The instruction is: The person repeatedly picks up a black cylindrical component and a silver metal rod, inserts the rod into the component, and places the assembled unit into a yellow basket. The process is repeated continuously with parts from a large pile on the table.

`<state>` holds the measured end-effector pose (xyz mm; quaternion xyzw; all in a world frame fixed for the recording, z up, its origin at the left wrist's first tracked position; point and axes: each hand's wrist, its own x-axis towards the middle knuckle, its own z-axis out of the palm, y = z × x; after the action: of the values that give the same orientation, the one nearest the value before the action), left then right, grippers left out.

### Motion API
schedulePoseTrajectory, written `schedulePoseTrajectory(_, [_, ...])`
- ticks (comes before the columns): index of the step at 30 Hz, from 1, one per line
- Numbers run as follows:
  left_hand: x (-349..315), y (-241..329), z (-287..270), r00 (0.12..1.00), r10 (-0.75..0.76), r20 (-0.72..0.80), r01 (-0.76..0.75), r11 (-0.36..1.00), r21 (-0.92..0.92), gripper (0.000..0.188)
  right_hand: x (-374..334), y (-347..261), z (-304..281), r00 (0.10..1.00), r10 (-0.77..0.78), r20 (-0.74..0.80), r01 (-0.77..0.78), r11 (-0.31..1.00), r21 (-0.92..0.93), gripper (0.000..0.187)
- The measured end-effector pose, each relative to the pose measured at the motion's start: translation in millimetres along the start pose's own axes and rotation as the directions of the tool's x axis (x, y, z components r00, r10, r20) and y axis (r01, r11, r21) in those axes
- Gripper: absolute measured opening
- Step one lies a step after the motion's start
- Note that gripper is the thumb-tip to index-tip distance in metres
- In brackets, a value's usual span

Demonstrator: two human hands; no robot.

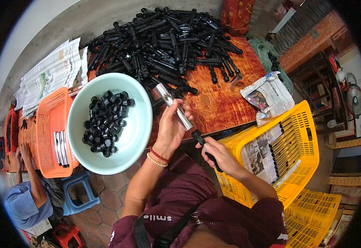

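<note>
My left hand (170, 128) is closed around a shiny silver metal tube (164, 93), which slants down toward the right. In my right hand (219, 155) is a black rod-shaped part (197, 137), gripped by its lower length. Its upper end is close to the tube's lower end; I cannot tell whether they touch. To the left of my hands, a pale green basin (135, 120) holds many short black caps (106, 124). Beyond them a large heap of black rod-shaped parts (164, 45) lies on the wooden table (213, 103).
A yellow crate (308, 144) at right holds newspaper and a row of rods with black ends. An orange basket (44, 136) with silver tubes (60, 149) stands left. Newspapers (56, 68), a plastic bag (269, 97), a blue stool (83, 196) and another person (27, 202) are nearby.
</note>
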<state>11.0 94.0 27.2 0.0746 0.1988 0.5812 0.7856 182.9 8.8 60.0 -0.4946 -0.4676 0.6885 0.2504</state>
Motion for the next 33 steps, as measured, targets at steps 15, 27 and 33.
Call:
schedulePoseTrajectory(15, [-19,-15,10,0.998,0.056,0.018,-0.059,0.965,0.257,0.018,29,-2,19,0.994,0.004,-0.111,-0.002,1.000,0.019,0.026])
schedulePoseTrajectory(27, [-24,-7,-2,0.997,0.045,0.061,-0.059,0.965,0.255,0.019,27,9,23,1.000,-0.018,0.009,0.017,0.995,0.101,0.024])
schedulePoseTrajectory(33, [-24,-14,-2,0.994,0.065,0.086,-0.086,0.959,0.269,0.020,24,14,22,0.999,0.014,-0.042,-0.011,0.998,0.056,0.028])
